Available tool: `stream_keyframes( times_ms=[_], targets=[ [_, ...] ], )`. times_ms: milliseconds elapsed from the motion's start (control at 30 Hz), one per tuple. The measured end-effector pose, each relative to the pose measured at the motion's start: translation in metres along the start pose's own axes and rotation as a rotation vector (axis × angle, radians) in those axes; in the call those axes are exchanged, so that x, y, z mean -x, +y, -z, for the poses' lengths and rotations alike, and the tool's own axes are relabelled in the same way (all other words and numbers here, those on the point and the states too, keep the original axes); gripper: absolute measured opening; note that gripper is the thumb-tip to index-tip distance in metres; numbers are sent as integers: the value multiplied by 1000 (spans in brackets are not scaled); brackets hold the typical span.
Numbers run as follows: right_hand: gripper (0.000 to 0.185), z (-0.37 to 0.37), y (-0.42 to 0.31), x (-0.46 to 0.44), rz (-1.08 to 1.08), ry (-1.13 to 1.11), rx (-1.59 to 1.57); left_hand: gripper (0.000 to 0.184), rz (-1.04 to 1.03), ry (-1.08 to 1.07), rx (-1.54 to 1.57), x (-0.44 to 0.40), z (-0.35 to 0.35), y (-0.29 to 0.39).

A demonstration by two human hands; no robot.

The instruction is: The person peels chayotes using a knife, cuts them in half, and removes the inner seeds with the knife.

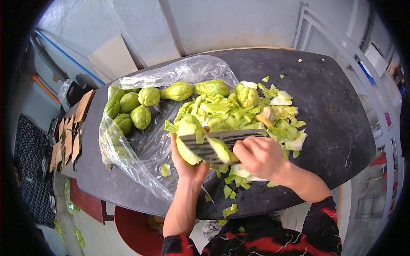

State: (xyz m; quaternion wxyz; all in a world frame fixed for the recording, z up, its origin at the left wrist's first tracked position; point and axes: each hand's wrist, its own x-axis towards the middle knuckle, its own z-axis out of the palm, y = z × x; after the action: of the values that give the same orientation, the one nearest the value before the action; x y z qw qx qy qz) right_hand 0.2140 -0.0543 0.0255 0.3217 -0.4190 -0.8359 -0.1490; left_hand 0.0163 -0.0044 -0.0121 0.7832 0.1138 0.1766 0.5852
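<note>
My left hand [188,168] is wrapped round a partly peeled pale green chayote [188,141] above the table's near middle. My right hand [261,157] is closed on a wide knife [207,145], whose blade lies across the chayote's right side. A strip of green peel [220,149] rests against the blade. Just beyond the hands spreads a heap of green peels [218,112] with pale cut pieces. Whole chayotes [141,117] sit on a clear plastic bag [147,164] at the left. The knife's handle is hidden in my right fingers.
The dark table [337,115] has rounded corners and a few scraps near its front edge. Below it at the left stands a red tub [132,232]. A grey metal railing [363,57] is at the right, and flattened cardboard [66,136] lies at the left.
</note>
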Motion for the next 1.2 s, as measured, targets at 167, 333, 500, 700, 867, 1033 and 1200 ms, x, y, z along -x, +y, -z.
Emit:
stream_keyframes(
  times_ms=[167, 333, 500, 700, 867, 1033, 1200],
  targets=[
    [11, 0, -14, 1, 247, 93, 117, 71, 53, -66, 68, 5, -2, -3],
    [10, -7, -20, 0, 268, 120, 139, 76, 52, -87, 62, 8, -7, -5],
    [10, -8, -24, 0, 290, 113, 148, 73, 51, -109, 59, 11, -6, -9],
    [7, -23, 3, 1, 134, 38, 177, 64, -138, 75, -115, 7, 0, -10],
    [10, -12, -1, 0, 77, 47, 34, 73, -160, -39, -197, 8, 7, -7],
    [7, 2, -15, -1, 137, 52, 17, 71, -43, -211, -82, 5, 23, -5],
    [5, -28, 20, 0, -55, -18, -21, 76, -133, -117, -249, 11, 3, -5]
  ],
)
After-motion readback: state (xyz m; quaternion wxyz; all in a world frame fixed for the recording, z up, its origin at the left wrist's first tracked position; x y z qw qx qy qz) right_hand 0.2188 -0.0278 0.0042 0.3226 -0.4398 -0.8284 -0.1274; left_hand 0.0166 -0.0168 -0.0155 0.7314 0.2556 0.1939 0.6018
